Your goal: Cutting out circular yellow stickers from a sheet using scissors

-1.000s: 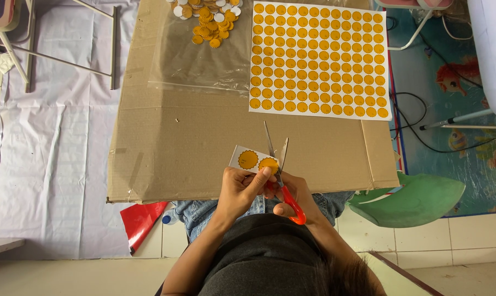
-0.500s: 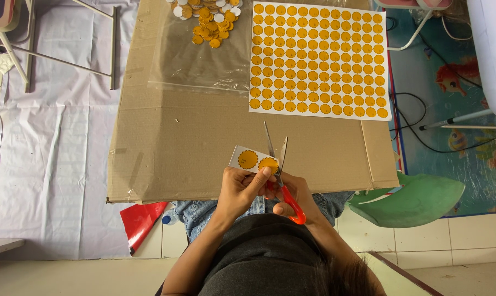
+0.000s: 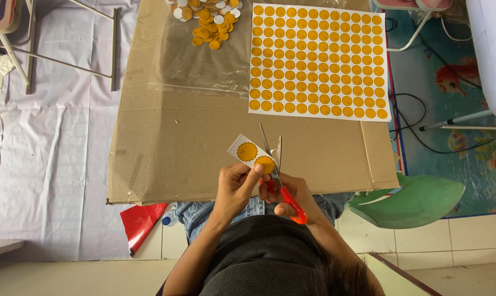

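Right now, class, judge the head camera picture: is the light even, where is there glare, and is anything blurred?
Head view: soft, even light and faint shadows; mild glare on the clear plastic bag; sticker sheet, scissors, left hand and right hand look sharp; edges bow slightly.

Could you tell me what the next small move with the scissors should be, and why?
Probably close the scissors a little along the scalloped edge of the orange circle. The blades stand open beside it, the right hand is in the red handles, and the left hand pinches the small paper strip with white margin left around that circle.
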